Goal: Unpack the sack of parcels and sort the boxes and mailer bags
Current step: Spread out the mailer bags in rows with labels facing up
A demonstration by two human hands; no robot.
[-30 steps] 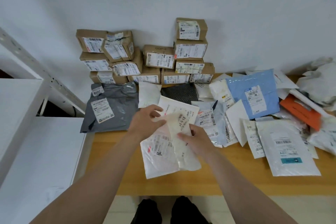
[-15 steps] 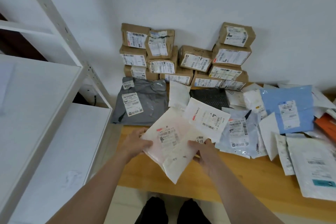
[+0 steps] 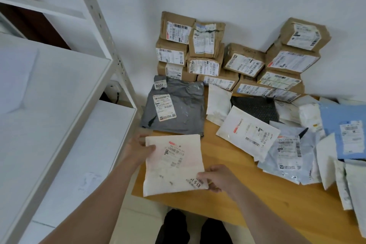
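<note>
Step in hand: sorting the mailer bags. The sack is not in view; unpacking looks finished, judging by the spread on the table [image 3: 247, 200].

Hands: both on one cream mailer bag [image 3: 174, 166]. The left hand [image 3: 138, 150] pinches its upper left edge, thumb on top, fingers underneath. The right hand [image 3: 217, 178] pinches the lower right corner beside the printed code, fingers curled under. Neither is free.

Position of the bag: label side up, over the near left corner of the table, its left edge past the table edge. Resting on the wood or held just above it: cannot tell. It lies just in front of the grey mailer bag [image 3: 174, 109].

Surroundings: cardboard boxes [image 3: 227, 59] stacked against the wall at the back, labels facing out; that group looks done. More bags overlap to the right: a white labelled mailer [image 3: 247, 130], a black mailer [image 3: 255, 107], a silvery mailer [image 3: 287, 154], a blue mailer [image 3: 344, 130]. A white shelf unit [image 3: 49, 105] stands close on the left.

Judgement: the bag is thin and floppy, so a two-point hold suits it. The next move calls for choosing its place, by the grey bag or across on the shelf (cannot say which), then releasing both hands so that it does not slide off the table edge
</note>
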